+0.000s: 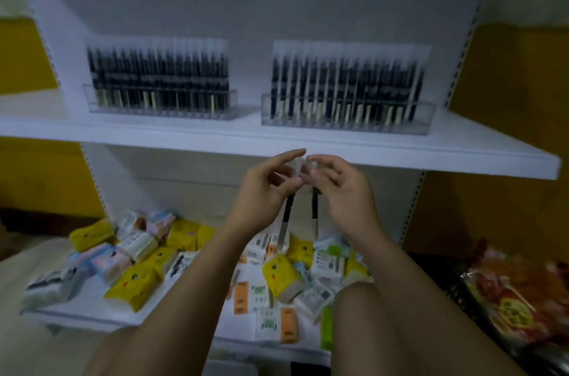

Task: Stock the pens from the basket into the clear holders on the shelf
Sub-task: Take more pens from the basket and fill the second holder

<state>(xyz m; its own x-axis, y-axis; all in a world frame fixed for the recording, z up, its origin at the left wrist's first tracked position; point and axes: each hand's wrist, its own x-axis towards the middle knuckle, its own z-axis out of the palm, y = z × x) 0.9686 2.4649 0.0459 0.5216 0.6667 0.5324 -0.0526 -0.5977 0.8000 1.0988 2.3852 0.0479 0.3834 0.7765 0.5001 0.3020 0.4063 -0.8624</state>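
Note:
Two clear holders stand on the white shelf (pixel 277 141), one at the left (pixel 160 106) and one at the right (pixel 346 120), both packed with upright black packaged pens. Just below the shelf's front edge, my left hand (pixel 264 190) pinches the clear top of one packaged pen (pixel 287 221) that hangs down. My right hand (pixel 341 187) pinches the top of a second pen (pixel 314 218) beside it. The two hands nearly touch at the fingertips. No basket is in view.
The lower shelf (pixel 92 311) carries a loose heap of small packets, yellow (pixel 135 283), white and orange. A bag of orange and red packaged goods (pixel 517 298) lies at the right. My knee (pixel 363 308) is raised below the hands. Yellow walls flank the shelf unit.

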